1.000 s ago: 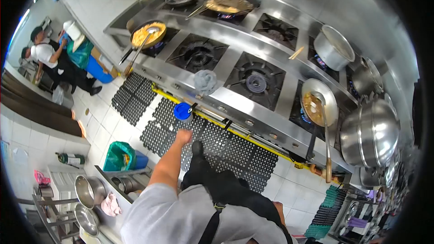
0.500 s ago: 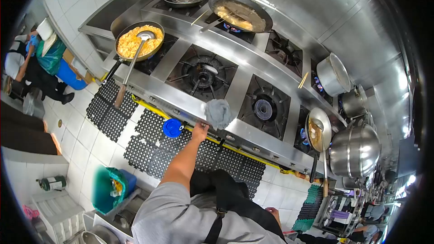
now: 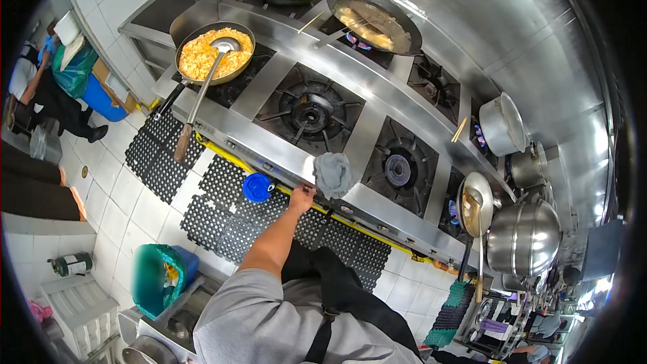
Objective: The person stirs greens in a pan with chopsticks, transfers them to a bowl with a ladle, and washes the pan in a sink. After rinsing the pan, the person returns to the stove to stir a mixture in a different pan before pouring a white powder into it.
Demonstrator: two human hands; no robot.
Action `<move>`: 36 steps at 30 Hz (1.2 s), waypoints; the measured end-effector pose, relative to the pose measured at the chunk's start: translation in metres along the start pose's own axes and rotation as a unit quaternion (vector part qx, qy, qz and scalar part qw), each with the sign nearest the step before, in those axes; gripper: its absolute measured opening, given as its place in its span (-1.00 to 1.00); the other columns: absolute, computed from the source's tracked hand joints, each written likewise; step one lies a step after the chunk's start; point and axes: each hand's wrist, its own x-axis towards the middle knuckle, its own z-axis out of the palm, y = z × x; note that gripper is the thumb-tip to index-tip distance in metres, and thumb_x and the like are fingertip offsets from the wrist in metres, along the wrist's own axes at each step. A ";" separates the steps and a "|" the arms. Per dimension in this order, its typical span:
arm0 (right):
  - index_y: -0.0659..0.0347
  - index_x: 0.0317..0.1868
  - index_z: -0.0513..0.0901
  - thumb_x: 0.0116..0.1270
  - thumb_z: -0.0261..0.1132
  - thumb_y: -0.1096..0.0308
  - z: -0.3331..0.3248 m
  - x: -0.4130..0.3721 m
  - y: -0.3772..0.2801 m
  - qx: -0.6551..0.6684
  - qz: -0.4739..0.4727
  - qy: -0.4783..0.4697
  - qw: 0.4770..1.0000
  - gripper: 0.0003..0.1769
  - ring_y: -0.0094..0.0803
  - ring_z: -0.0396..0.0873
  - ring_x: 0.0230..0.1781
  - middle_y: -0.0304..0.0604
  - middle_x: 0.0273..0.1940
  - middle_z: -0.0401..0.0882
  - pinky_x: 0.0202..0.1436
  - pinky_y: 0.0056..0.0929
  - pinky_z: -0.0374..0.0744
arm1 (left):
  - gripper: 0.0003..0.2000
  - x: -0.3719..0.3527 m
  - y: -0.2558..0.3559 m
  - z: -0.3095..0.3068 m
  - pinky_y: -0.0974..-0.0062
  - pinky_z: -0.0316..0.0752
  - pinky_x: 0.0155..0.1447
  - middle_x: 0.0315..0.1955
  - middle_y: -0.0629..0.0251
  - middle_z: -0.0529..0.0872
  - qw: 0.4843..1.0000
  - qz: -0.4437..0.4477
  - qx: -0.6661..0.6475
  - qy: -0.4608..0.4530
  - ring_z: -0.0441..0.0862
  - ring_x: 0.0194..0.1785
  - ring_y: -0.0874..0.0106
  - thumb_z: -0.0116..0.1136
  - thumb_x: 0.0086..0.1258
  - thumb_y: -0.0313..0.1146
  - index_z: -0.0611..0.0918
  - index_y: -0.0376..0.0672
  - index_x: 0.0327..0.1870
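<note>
My left hand (image 3: 302,198) is at the stove's front panel, fingers closed around what looks like a knob, mostly hidden by them. Just beside it, a crumpled grey cloth (image 3: 333,175) lies on the steel front edge. No flame shows on the front burner (image 3: 312,116) above the hand or on the burner (image 3: 397,170) to its right. A pan of orange-yellow food (image 3: 202,61) stands at the left, with a ladle (image 3: 209,84) resting in it. My right hand is out of view.
Behind, a wok (image 3: 377,17) holds pale food in liquid over a flame. Steel pots (image 3: 502,125) and a small pan (image 3: 470,209) with a ladle stand at the right. A blue lid-like object (image 3: 257,188) is below the stove front. Another person (image 3: 50,91) is at far left.
The view has shifted slightly. My left hand stays at the front panel. A pale glint over the front burner is gone. My right hand, partly visible before at the bottom, has left view.
</note>
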 end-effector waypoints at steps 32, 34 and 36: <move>0.34 -0.22 0.72 0.26 0.32 0.20 0.000 0.022 -0.021 -0.024 0.040 -0.011 0.999 -0.68 -0.38 0.68 -0.33 -0.04 -0.36 0.73 -0.17 -0.41 0.62 | -0.48 0.004 -0.005 -0.001 0.36 0.56 0.04 -0.26 0.04 0.77 0.999 -0.032 0.003 -0.021 0.72 -0.09 0.20 0.27 0.31 -0.05 0.56 -0.40 0.03; 0.32 -0.22 0.74 0.28 0.31 0.21 0.008 0.037 0.008 -0.003 -0.026 -0.024 0.999 -0.70 -0.38 0.69 -0.31 -0.05 -0.34 0.74 -0.15 -0.40 0.62 | -0.49 0.008 -0.013 0.003 0.36 0.56 0.04 -0.26 0.04 0.77 0.999 -0.028 -0.001 -0.016 0.72 -0.09 0.20 0.26 0.31 -0.06 0.57 -0.39 0.02; 0.32 -0.22 0.74 0.28 0.30 0.22 0.007 0.032 -0.001 -0.002 -0.011 -0.019 1.000 -0.71 -0.37 0.69 -0.30 -0.05 -0.34 0.74 -0.15 -0.40 0.62 | -0.51 0.008 -0.014 0.004 0.36 0.56 0.04 -0.26 0.04 0.77 1.000 -0.024 -0.003 -0.012 0.72 -0.10 0.20 0.26 0.32 -0.06 0.57 -0.38 0.01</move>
